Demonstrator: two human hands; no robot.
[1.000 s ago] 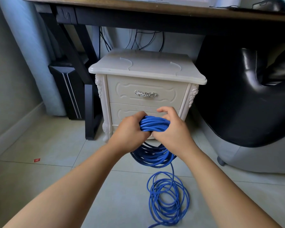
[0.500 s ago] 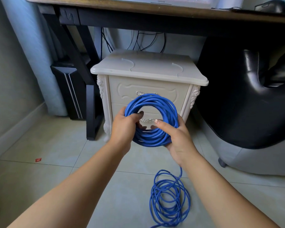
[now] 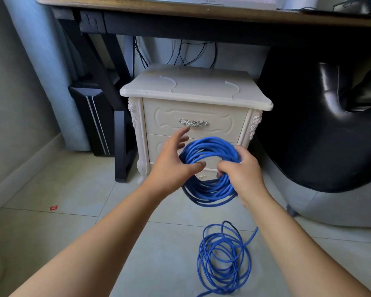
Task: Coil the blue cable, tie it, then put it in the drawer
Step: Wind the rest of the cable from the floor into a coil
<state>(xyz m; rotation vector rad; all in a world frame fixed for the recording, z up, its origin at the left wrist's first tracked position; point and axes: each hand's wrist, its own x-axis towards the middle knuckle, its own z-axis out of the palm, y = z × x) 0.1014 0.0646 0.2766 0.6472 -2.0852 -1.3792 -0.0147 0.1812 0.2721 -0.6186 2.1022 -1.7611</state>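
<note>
- cable (image 3: 212, 144) is gathered into a hanging coil before the nightstand (image 3: 193, 88), with loose loops (image 3: 202, 258) lying on the floor (image 3: 73, 189) below.
- how is it expected to handle?
- light, springy and slick, it is judged; the bundle is best clasped across all strands at one side.
- and the hands?
- the right hand (image 3: 242, 172) is curled round the coil's right side. the left hand (image 3: 171, 166) is spread wide, nothing held, just beside the left edge; thumb contact cannot be told. the drawers (image 3: 165, 123) are shut.

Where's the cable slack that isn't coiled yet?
Head view: the slack lies in loose loops on the floor, lower right of centre, below the coil the right hand grips.
</note>
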